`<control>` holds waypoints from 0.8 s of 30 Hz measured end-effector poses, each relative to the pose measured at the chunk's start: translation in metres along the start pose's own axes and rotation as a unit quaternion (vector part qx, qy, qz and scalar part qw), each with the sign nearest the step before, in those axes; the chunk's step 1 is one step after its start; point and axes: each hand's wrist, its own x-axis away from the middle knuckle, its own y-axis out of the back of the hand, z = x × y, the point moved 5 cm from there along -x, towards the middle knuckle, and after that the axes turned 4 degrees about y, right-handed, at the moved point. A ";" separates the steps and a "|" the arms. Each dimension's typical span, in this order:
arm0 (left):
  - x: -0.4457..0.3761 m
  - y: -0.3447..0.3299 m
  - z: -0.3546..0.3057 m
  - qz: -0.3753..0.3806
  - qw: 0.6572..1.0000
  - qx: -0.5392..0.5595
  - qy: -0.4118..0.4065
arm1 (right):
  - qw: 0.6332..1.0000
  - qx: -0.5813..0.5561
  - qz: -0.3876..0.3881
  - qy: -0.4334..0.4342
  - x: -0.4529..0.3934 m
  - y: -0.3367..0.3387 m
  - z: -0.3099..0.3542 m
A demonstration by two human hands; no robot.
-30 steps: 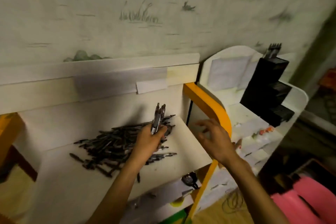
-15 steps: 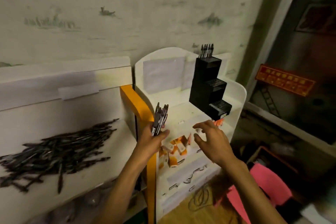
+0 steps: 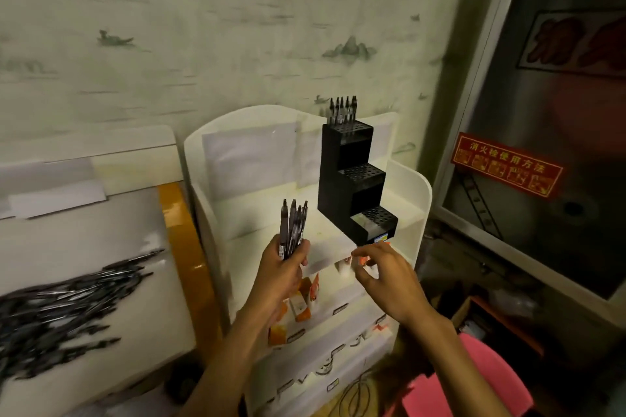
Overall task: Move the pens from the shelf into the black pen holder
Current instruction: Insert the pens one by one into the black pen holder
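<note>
Left hand (image 3: 283, 269) gripping small bunch of pens (image 3: 293, 228), tips up, just left of black pen holder (image 3: 352, 179). Right hand (image 3: 386, 276) empty, fingers loosely curled, below holder's lowest step. Holder w/ a few pens in top tier (image 3: 342, 111), on white rack (image 3: 411, 200). Loose pen pile (image 3: 67, 301) on shelf (image 3: 149, 213) at left.

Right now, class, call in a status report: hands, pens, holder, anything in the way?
Left hand grips bundle of dark pens. Right hand open, empty. Black three-tier stepped pen holder: pens in top tier only. Path clear.
</note>
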 end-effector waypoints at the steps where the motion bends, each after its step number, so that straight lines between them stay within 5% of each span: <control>1: -0.012 -0.011 0.001 0.001 1.000 0.004 0.003 | 1.000 -0.001 0.001 0.002 -0.010 0.003 -0.010; 9: -0.107 -0.080 -0.011 0.006 0.997 0.083 0.000 | 0.999 0.001 -0.009 0.044 -0.116 0.029 -0.079; 24: -0.248 -0.121 -0.057 -0.037 0.998 0.017 -0.048 | 0.989 -0.072 -0.029 0.129 -0.304 0.030 -0.110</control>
